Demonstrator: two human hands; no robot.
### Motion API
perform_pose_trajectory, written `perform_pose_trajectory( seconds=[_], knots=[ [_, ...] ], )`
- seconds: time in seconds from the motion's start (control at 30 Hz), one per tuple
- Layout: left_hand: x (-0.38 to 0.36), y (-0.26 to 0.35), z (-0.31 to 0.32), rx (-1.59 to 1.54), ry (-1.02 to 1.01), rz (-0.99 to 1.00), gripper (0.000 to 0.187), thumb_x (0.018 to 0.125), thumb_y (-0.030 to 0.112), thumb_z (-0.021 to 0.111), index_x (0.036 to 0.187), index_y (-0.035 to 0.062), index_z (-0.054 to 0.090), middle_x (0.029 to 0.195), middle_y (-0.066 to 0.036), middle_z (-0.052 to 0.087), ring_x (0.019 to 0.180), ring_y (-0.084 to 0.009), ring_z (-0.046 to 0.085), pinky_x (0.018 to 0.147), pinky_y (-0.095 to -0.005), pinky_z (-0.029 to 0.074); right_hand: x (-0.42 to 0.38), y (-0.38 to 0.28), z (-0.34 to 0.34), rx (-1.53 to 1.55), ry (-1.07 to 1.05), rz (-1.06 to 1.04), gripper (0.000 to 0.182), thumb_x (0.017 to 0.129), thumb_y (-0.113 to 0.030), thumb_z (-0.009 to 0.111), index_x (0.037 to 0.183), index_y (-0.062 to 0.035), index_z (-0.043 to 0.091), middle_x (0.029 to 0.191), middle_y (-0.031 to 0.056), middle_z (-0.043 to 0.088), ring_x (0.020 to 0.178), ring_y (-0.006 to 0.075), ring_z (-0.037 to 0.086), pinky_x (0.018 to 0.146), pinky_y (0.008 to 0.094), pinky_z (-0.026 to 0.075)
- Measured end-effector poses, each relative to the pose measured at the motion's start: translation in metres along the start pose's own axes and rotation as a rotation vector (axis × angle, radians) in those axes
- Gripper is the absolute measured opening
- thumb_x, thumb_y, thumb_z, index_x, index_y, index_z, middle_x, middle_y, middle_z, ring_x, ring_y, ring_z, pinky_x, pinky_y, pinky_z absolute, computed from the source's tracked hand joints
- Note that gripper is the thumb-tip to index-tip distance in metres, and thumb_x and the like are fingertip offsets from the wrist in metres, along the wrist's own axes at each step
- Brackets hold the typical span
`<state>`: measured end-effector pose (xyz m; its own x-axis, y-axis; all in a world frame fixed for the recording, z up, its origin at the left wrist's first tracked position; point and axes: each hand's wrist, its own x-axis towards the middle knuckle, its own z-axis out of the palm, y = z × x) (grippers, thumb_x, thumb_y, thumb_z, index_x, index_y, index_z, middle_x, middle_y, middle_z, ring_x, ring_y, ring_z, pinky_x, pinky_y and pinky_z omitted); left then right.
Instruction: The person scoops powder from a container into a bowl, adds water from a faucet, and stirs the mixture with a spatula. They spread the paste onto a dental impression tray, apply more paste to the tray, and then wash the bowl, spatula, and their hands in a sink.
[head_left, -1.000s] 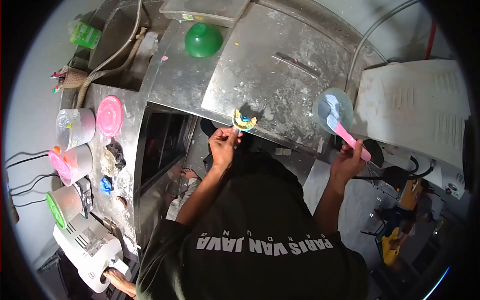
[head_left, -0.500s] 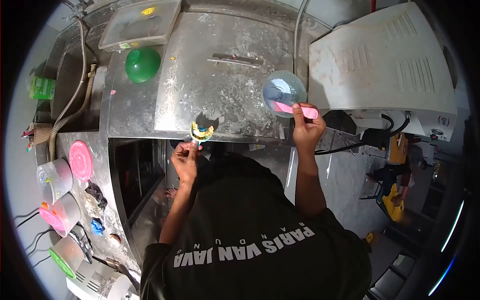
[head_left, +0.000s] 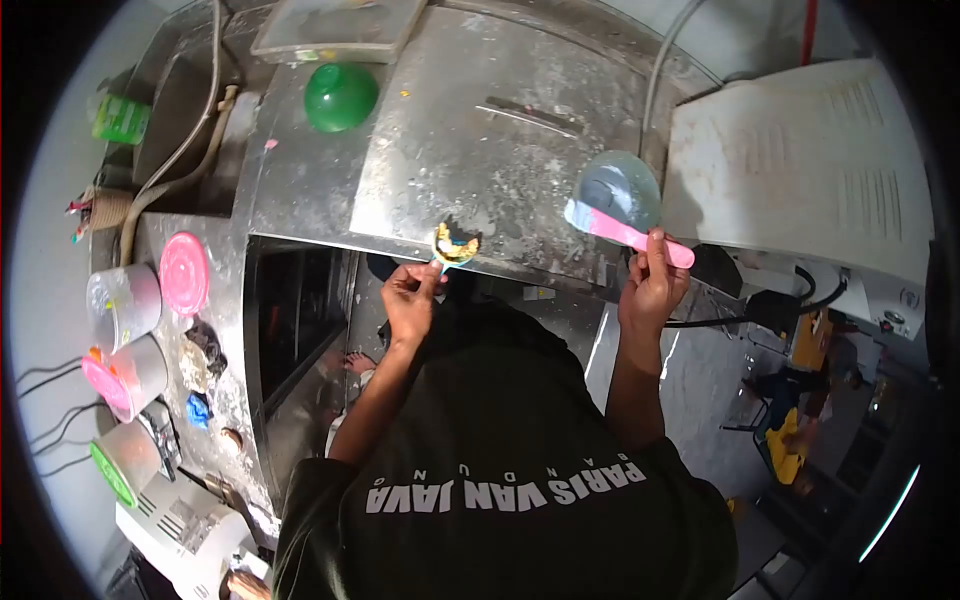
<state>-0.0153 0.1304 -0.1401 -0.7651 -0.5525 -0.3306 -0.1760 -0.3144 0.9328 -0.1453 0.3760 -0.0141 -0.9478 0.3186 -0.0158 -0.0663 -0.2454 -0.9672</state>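
Near the front edge of the metal worktop [head_left: 300,190], my left hand [head_left: 410,300] pinches a small round object [head_left: 455,250] with a pale rim and yellow, ragged bits on it. My right hand [head_left: 655,285] grips the pink handle of a spatula [head_left: 625,234], whose tip carries whitish-blue material. The spatula's tip lies over the near side of a clear round bowl [head_left: 620,185] at the worktop's right. A thin metal strip [head_left: 527,118] rests farther back on the worktop.
Toward the back left stand a green bowl [head_left: 341,97] and a clear plastic tray [head_left: 335,28]. A white machine [head_left: 790,160] is at the right. Lidded tubs [head_left: 124,305] and a pink lid [head_left: 184,274] sit at the left. A person in yellow [head_left: 785,450] is far right.
The spatula has come up out of the bowl, its coated tip now in view. The view has shifted, so the worktop items appear farther right. Both hands keep their holds.
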Motion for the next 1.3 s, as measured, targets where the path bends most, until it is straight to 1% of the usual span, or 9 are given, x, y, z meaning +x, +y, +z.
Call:
perform_pose_trajectory(
  seconds=[0.07,0.2,0.3,0.5,0.77,1.03,1.17,1.23,1.3],
  knots=[
    [0.001,-0.002,0.0,0.009,-0.005,0.003,0.017,0.091,0.012,0.072,0.081,0.0014,0.063,0.073,-0.006,0.068,0.061,-0.007,0.059,0.057,-0.0213,0.046,-0.016,0.004,0.015,-0.017,-0.041,0.036,0.005,0.092,-0.006,0.068,0.094,-0.0024,0.064,0.069,-0.0035,0.054,0.051,0.0025,0.037,0.046,0.0212,0.026],
    [0.001,0.002,0.0,0.046,-0.001,-0.005,0.019,0.09,0.015,0.073,0.08,0.0014,0.064,0.072,-0.005,0.068,0.059,-0.0056,0.057,0.056,-0.0208,0.046,-0.046,0.021,0.038,-0.242,-0.321,0.047,0.007,0.092,-0.004,0.068,0.098,-0.0001,0.065,0.087,-0.0011,0.063,0.077,0.0044,0.055,0.068,0.0204,0.044],
    [0.0,0.002,0.002,0.022,0.02,0.001,0.02,0.09,0.015,0.073,0.079,0.0013,0.065,0.071,-0.005,0.068,0.06,-0.0056,0.058,0.055,-0.0208,0.045,-0.056,0.032,0.056,-0.319,-0.538,-0.08,0.008,0.087,-0.001,0.072,0.092,-0.0006,0.067,0.084,0.0011,0.065,0.072,0.0067,0.057,0.063,0.0226,0.045],
    [-0.001,0.005,0.003,0.03,0.035,-0.05,0.021,0.089,0.016,0.075,0.077,0.0015,0.064,0.069,-0.003,0.067,0.061,-0.0065,0.061,0.054,-0.0207,0.045,-0.059,0.035,0.069,-0.487,-0.744,-0.633,0.015,0.079,0.0,0.078,0.089,0.0,0.067,0.081,0.0098,0.069,0.067,0.0184,0.063,0.061,0.0288,0.05],
    [0.0,0.005,0.002,0.024,0.029,-0.077,0.021,0.089,0.016,0.075,0.079,0.0009,0.065,0.071,-0.004,0.067,0.062,-0.007,0.062,0.055,-0.0212,0.045,-0.065,0.033,0.066,-0.516,-0.743,-0.805,0.022,0.074,0.0,0.081,0.092,-0.0019,0.067,0.077,0.0074,0.067,0.064,0.0211,0.062,0.058,0.0307,0.049],
    [-0.001,-0.009,0.005,-0.283,0.036,-0.113,0.017,0.092,0.014,0.071,0.084,0.0005,0.066,0.077,-0.006,0.07,0.063,-0.007,0.059,0.059,-0.0209,0.044,-0.061,0.022,0.049,-0.29,-0.403,-0.297,0.011,0.088,0.001,0.069,0.097,0.0036,0.063,0.091,0.008,0.064,0.081,0.0133,0.059,0.071,0.0252,0.047],
    [0.001,-0.016,0.002,-0.267,0.057,-0.127,0.018,0.092,0.015,0.071,0.085,0.0002,0.067,0.079,-0.007,0.071,0.063,-0.0066,0.058,0.059,-0.0212,0.044,-0.046,0.024,0.035,-0.286,-0.286,-0.297,0.012,0.09,-0.002,0.068,0.1,0.004,0.063,0.094,0.0064,0.064,0.083,0.0111,0.058,0.073,0.0249,0.047],
    [0.0,-0.02,0.001,-0.281,0.072,-0.136,0.018,0.092,0.016,0.071,0.085,0.0,0.067,0.079,-0.007,0.071,0.064,-0.0065,0.058,0.06,-0.0212,0.044,-0.038,0.028,0.015,-0.334,-0.226,-0.208,0.012,0.091,-0.003,0.068,0.1,0.0035,0.064,0.093,0.0057,0.064,0.081,0.0098,0.057,0.071,0.0232,0.046],
    [0.0,-0.014,0.001,-0.242,0.08,-0.148,0.017,0.093,0.016,0.071,0.086,0.001,0.065,0.079,-0.006,0.07,0.063,-0.0059,0.057,0.06,-0.0213,0.044,-0.032,0.027,0.007,-0.326,-0.179,-0.234,0.011,0.094,-0.006,0.063,0.099,0.0038,0.063,0.075,0.001,0.054,0.064,0.0062,0.047,0.058,0.0217,0.034]
  ],
)
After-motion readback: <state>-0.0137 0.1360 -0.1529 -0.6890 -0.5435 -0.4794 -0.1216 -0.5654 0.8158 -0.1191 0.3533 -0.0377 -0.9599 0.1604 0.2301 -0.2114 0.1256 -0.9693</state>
